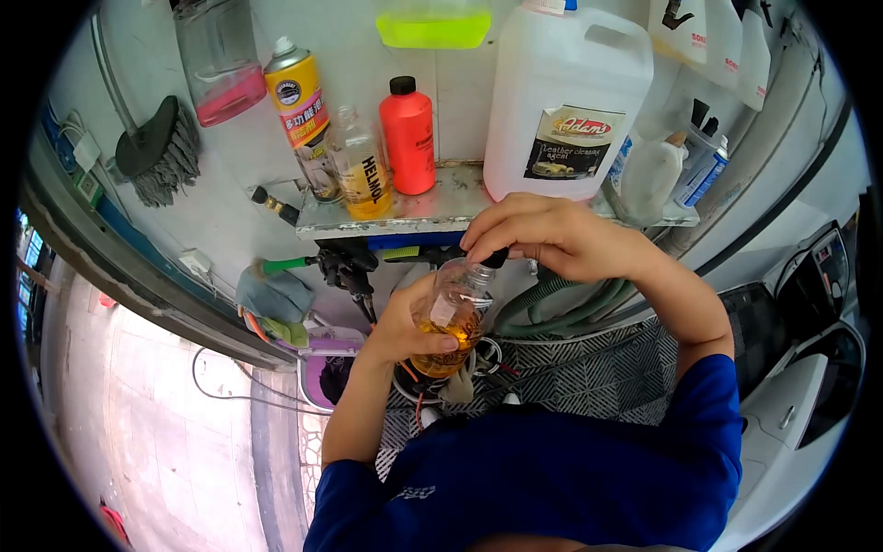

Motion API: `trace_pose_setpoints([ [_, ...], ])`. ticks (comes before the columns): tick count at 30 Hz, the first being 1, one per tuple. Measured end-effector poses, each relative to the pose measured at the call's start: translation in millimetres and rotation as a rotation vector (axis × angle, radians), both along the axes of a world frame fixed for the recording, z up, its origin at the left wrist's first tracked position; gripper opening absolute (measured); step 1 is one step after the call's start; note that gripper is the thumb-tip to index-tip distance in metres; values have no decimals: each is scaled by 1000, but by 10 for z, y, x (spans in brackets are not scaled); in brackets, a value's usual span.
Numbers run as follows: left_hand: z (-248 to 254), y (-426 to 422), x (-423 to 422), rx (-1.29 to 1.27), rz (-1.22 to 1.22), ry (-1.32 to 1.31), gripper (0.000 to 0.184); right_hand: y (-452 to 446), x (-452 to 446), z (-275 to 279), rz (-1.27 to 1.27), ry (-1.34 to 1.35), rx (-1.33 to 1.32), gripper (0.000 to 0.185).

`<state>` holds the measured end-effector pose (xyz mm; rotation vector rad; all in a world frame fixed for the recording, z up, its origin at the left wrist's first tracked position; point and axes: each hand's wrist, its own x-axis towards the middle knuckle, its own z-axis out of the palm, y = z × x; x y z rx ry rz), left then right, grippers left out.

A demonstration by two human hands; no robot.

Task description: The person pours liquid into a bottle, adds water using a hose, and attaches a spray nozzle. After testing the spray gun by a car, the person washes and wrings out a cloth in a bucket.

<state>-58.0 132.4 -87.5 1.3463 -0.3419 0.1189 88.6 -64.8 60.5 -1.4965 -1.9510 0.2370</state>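
Note:
My left hand (412, 320) is wrapped around a clear plastic bottle (454, 317) partly filled with amber liquid, held tilted in front of the shelf. At the bottle's neck, the fingers of my right hand (561, 235) close on a black cap (497, 258). Whether the cap is loose or threaded on, I cannot tell. A similar clear bottle (359, 170) lettered HELMOL, with amber liquid and no visible cap, stands on the shelf beyond my hands. Beside it is a red bottle (408, 138) with a black lid.
The narrow shelf (405, 217) also carries a yellow spray can (300, 115) and a large white jug (566, 101). Below hang a black spray gun (346, 267) and a green hose (570, 308). A brush (158, 147) hangs at left; a white car door (782, 414) is at right.

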Motion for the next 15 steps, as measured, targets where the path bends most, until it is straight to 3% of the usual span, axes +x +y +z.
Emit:
trace_pose_setpoints([
  [2,22,-48,-4,-117,-54,12,91,-29,18,4,0,25,-15,35],
  [7,95,-105,1,-76,-42,40,90,-91,8,55,1,54,-77,33],
  [10,107,-160,32,-61,1,43,90,-110,-2,64,-45,-65,-34,28],
  [12,54,-175,63,163,48,-15,90,-147,-43,104,-313,-59,-371,38],
  [13,64,-222,53,189,75,-57,90,-160,34,51,-364,-330,-416,52],
  [14,42,-252,58,195,93,-50,90,-148,2,42,-345,-327,-408,52],
  [15,-2,-273,75,194,144,-65,90,-157,-76,53,-335,-381,-208,56],
])
